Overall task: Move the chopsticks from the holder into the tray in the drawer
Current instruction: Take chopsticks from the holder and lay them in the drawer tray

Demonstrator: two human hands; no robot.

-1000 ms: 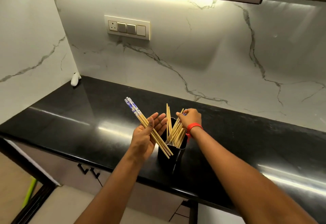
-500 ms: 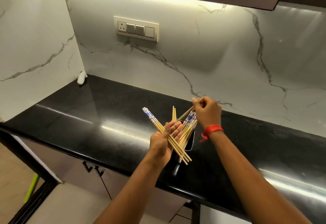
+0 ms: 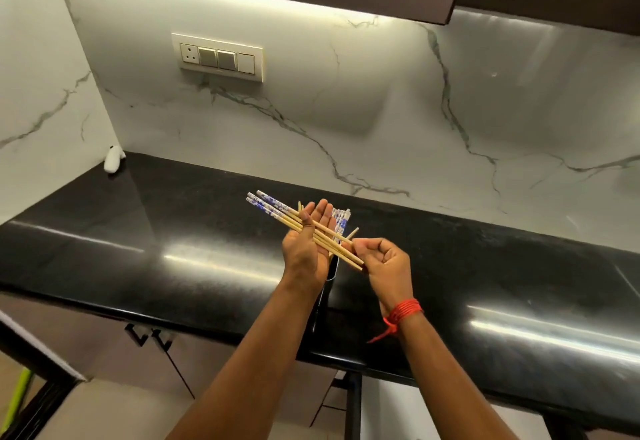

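My left hand holds a bundle of wooden chopsticks with blue-and-white patterned tops, lying across its palm and pointing up-left. My right hand is curled at the bundle's lower tips, pinching a chopstick there. The black holder stands on the counter behind my left hand, mostly hidden. A few more chopsticks with patterned tops stick out of it. No drawer or tray is in view.
The black glossy countertop runs left to right against a marble wall. A small white object sits in the back left corner. A switch plate is on the wall. Cabinet handles show below the counter edge.
My right hand drew chopsticks up out of the holder and brought them down against the bundle in my left hand. The bundle in my left hand has grown.
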